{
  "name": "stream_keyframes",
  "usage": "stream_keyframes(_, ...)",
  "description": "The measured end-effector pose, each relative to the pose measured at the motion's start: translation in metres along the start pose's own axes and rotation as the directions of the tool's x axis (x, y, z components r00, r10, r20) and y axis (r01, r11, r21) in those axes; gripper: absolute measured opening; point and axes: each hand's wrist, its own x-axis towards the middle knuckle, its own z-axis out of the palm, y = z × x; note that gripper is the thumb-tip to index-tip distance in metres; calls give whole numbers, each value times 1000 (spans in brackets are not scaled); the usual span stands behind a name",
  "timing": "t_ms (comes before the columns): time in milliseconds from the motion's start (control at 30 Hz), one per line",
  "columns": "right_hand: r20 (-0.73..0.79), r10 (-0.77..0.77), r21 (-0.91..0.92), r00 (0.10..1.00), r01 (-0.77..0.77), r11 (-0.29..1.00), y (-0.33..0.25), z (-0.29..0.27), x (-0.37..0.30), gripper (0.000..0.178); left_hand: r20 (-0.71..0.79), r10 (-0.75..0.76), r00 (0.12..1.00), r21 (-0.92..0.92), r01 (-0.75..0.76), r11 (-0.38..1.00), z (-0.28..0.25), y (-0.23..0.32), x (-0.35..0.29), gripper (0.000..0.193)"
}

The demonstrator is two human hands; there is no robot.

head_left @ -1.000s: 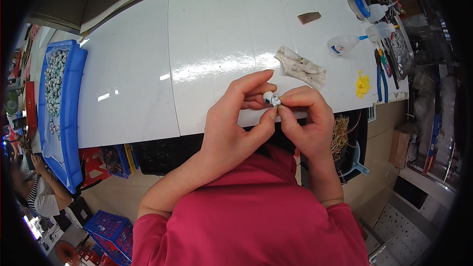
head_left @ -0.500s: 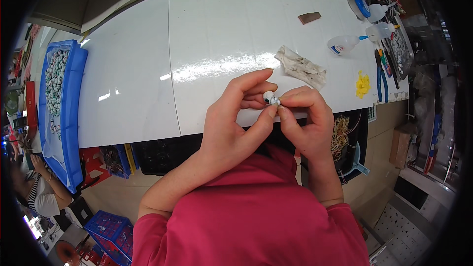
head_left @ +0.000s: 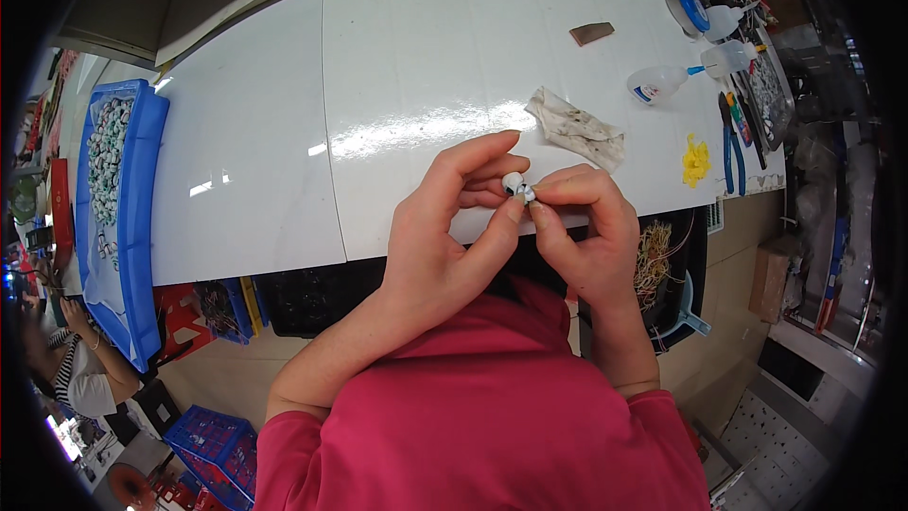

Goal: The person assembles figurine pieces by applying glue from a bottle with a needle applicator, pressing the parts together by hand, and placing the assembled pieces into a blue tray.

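Close in front of me, above the near edge of the white worktable (head_left: 246, 161), a small round white part (head_left: 514, 181) with a dark spot sits between my hands. My left hand (head_left: 449, 218) grips it with the thumb below and curled fingers behind, the index finger stretched out above. My right hand (head_left: 596, 237) pinches the small whitish-silver end (head_left: 528, 195) of this part between thumb and index finger. Fingertips hide much of it, so I cannot tell whether it is one piece or two. Just beyond my right hand lies a stained white cloth (head_left: 577, 128).
At the left stands a blue tray (head_left: 142, 199) with many small white-and-green parts (head_left: 109, 156). On the right lie a squeeze bottle (head_left: 654, 85), a yellow lump (head_left: 696, 161), pliers (head_left: 731, 147) and a brown piece (head_left: 592, 33). A bin of wires (head_left: 659, 260) sits below the edge.
Both hands have shifted very slightly left with the small white part, which looks slightly turned. The grip stays the same.
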Motion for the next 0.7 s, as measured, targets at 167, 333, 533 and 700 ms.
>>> stream_keyframes(167,-20,16,19,1000,-15,1000,-2,-1,0,15,-3,8,1000,9,-8,1000,3,4,1,43)
stream_keyframes(333,-13,9,19,1000,-9,1000,-4,-15,4,14,62,-13,998,9,13,1000,10,7,5,33)
stream_keyframes(533,10,27,73,1000,-27,997,-11,-41,10,16,58,-79,995,-81,84,993,34,16,11,25)
stream_keyframes(700,-3,2,76,1000,-2,997,-9,-53,12,15,109,-38,993,61,32,998,41,21,16,27)
